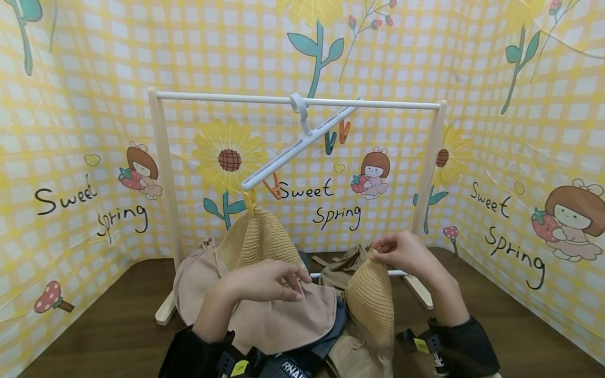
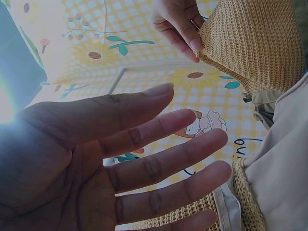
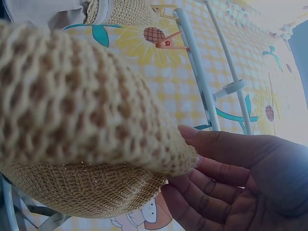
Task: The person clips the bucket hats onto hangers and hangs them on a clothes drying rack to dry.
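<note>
In the head view, the right grip (image 1: 408, 257) pinches the top of the hat (image 1: 371, 302) above the counter (image 1: 113, 299), right of a clipped hat (image 1: 262, 236); "Sweet Spring" repeats on the backdrop (image 1: 85, 121), and a partly cut-off "RNA" marks dark cloth (image 1: 276, 365). The left wrist view shows the left grip (image 1: 269, 281) empty, fingers apart, and the hat's weave, which looks light, soft and prone to sagging. In the right wrist view, thumb and fingers hold its narrow end, probably a sound, non-slippery place to take hold.
</note>
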Tool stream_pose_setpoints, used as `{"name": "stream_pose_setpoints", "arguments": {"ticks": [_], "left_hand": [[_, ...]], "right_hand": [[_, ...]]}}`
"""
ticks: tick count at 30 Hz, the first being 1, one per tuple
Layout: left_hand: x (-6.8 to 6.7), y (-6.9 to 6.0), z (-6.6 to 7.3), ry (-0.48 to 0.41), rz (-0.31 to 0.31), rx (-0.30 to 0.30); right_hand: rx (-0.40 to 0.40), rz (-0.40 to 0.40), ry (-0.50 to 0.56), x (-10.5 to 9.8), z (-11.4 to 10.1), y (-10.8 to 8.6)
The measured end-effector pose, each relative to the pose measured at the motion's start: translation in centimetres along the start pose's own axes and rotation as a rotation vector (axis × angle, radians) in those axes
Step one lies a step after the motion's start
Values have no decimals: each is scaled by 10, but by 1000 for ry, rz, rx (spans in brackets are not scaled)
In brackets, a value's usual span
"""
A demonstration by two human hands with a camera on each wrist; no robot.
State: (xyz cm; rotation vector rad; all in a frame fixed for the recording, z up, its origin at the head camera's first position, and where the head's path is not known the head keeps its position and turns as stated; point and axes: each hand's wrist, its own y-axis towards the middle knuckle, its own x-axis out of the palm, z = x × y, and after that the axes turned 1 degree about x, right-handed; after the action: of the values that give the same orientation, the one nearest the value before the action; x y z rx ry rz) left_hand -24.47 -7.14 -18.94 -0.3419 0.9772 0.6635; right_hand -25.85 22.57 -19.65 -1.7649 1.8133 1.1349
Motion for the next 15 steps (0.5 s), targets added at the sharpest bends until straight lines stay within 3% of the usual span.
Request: {"name": "stream_pose_setpoints", "arguments": {"ticks": [11,15], "left_hand": [[0,0,-2,4,2,-1],[0,1,-2,6,-1,0]], "right_hand": [[-111,1,-8,3,0,3],[-111,6,-1,6,-2,4]]}}
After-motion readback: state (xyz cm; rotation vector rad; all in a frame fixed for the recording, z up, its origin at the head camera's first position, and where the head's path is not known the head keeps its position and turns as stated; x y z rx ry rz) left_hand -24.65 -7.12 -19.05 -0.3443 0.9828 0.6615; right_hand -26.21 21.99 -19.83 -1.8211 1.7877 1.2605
